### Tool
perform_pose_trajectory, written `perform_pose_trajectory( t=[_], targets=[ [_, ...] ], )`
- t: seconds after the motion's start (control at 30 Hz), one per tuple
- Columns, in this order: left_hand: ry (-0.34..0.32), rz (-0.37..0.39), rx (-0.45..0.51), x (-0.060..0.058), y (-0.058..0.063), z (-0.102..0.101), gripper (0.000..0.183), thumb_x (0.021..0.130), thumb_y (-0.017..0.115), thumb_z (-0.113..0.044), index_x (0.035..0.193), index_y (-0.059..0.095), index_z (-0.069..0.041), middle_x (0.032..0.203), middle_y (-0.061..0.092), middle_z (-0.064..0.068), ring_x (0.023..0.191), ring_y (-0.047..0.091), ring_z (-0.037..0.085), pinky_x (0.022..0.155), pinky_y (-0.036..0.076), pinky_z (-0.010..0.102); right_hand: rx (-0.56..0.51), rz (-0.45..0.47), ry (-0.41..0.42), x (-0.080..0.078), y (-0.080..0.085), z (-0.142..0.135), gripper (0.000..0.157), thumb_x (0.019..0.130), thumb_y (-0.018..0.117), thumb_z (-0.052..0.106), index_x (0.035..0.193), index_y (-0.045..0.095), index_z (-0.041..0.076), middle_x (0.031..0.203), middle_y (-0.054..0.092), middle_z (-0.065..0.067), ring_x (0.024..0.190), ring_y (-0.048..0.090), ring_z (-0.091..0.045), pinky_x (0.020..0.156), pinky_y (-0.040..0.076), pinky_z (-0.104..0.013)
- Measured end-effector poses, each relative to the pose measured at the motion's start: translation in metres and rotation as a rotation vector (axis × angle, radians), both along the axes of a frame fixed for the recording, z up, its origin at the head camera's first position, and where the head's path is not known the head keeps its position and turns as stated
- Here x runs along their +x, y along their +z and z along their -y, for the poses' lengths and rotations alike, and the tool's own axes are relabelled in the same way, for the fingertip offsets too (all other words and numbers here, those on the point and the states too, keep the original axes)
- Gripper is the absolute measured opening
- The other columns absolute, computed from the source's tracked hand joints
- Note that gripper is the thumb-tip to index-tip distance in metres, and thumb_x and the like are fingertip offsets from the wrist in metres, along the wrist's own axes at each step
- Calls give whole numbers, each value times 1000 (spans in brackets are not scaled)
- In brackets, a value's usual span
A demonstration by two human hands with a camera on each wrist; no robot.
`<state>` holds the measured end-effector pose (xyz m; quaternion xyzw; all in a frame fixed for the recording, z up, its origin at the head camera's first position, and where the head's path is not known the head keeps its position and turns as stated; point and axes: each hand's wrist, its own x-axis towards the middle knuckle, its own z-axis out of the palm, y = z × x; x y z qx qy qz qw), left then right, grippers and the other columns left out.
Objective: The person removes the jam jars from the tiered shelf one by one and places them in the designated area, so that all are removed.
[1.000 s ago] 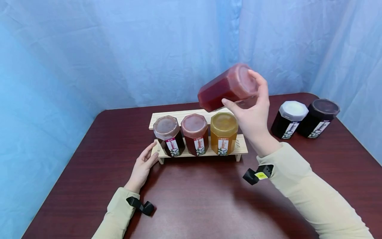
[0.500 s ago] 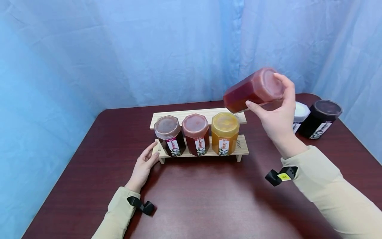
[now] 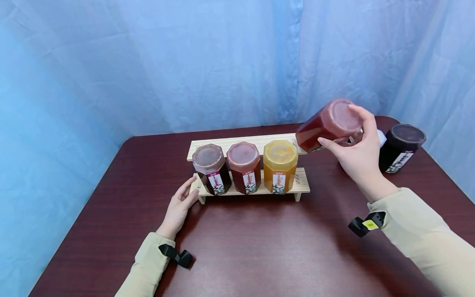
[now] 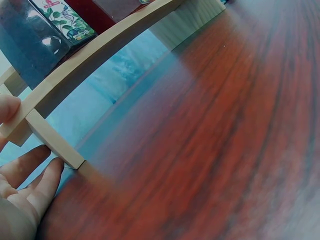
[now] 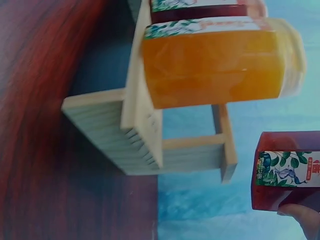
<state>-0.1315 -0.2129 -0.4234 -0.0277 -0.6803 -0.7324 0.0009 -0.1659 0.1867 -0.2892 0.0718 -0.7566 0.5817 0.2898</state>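
Note:
My right hand [image 3: 365, 154] grips a jar of dark red contents [image 3: 330, 123] by its lid end, thumb on the near side. The jar is tilted, its base pointing left, and overlaps the right end of the rack's back shelf in the head view. In the right wrist view the red jar [image 5: 287, 172] shows a leafy label. My left hand [image 3: 178, 206] holds the left end of the two-step wooden rack [image 3: 302, 179]; in the left wrist view, fingers [image 4: 30, 165] lie against its leg. On the front step stand a dark jar [image 3: 209, 163], a red-brown jar [image 3: 243, 163] and a yellow jar [image 3: 280, 159].
At the right of the dark red-brown table [image 3: 252, 247] stands a black jar [image 3: 402, 144]. A white-lidded jar [image 3: 381, 138] is mostly hidden behind my right hand. Blue curtains [image 3: 208, 66] hang behind the table.
My right hand has carried the tilted red jar rightward, then down toward the back shelf's right end, now covering most of the white-lidded jar. My left hand stays at the rack.

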Motion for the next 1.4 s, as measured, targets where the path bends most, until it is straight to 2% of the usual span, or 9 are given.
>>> perform_pose_trajectory(
  t=[0.17, 0.5, 0.6, 0.83, 0.93, 1.07, 1.17, 1.23, 1.4],
  targets=[
    [1, 5, -4, 0, -1, 0, 51, 96, 48, 0, 145, 32, 0, 151, 29, 14, 104, 53, -6, 88, 48, 14, 88, 52, -53, 1, -9, -8, 81, 69, 80, -2, 136, 44, 26, 137, 42, 8, 109, 51, -9, 72, 48, -6],
    [17, 10, -5, -1, 0, 0, 51, 96, 49, -1, 145, 34, -3, 144, 37, 15, 99, 56, -3, 87, 48, 15, 112, 29, -95, -1, -18, -22, 81, 66, 82, -3, 135, 47, 23, 128, 45, 14, 103, 51, -3, 71, 45, -3],
    [24, 10, -8, -1, 1, 0, 51, 96, 49, -2, 145, 34, -3, 142, 39, 14, 100, 56, -2, 87, 48, 15, 124, 60, -93, -1, -18, -26, 80, 69, 81, 0, 136, 45, 23, 129, 46, 9, 98, 51, -2, 70, 45, -4],
    [20, 21, -6, 0, 1, 0, 51, 96, 50, -3, 145, 35, -4, 144, 39, 15, 101, 56, -2, 88, 48, 15, 287, 126, -90, -1, -27, -34, 80, 71, 81, 7, 141, 43, 17, 134, 46, -13, 103, 41, 6, 77, 35, -3],
    [18, 19, -17, 0, -1, -1, 51, 96, 50, -4, 145, 35, -4, 144, 39, 14, 100, 56, -3, 88, 48, 15, 318, 158, -84, -3, -36, -37, 81, 72, 82, 8, 142, 41, 14, 134, 47, -16, 110, 46, -9, 79, 34, -5],
    [29, 8, -22, 1, -3, -1, 51, 96, 52, -5, 144, 36, -4, 138, 45, 8, 101, 57, -2, 88, 49, 16, 362, 216, -83, -8, -45, -39, 82, 72, 82, 11, 142, 41, 13, 135, 47, -21, 116, 45, -34, 89, 40, -24],
    [33, -3, -21, 1, -4, -1, 51, 96, 54, -8, 144, 36, -3, 134, 48, 3, 101, 58, -2, 88, 49, 16, 385, 235, -85, -10, -49, -38, 82, 71, 82, 10, 141, 41, 10, 134, 47, -23, 118, 44, -37, 94, 41, -46],
    [32, -5, -24, 1, -3, -1, 52, 96, 55, -9, 144, 36, -2, 132, 50, 2, 99, 58, -2, 87, 49, 16, 384, 232, -80, -11, -50, -36, 81, 70, 83, 9, 140, 42, 8, 133, 48, -25, 118, 43, -39, 93, 39, -55],
    [40, 3, -18, 0, -2, -1, 52, 96, 53, -7, 144, 35, -2, 132, 50, 9, 98, 58, -1, 86, 49, 16, 392, 232, -69, -15, -56, -29, 81, 68, 84, 7, 138, 44, 6, 129, 49, -27, 118, 42, -42, 95, 38, -58]
  ],
)
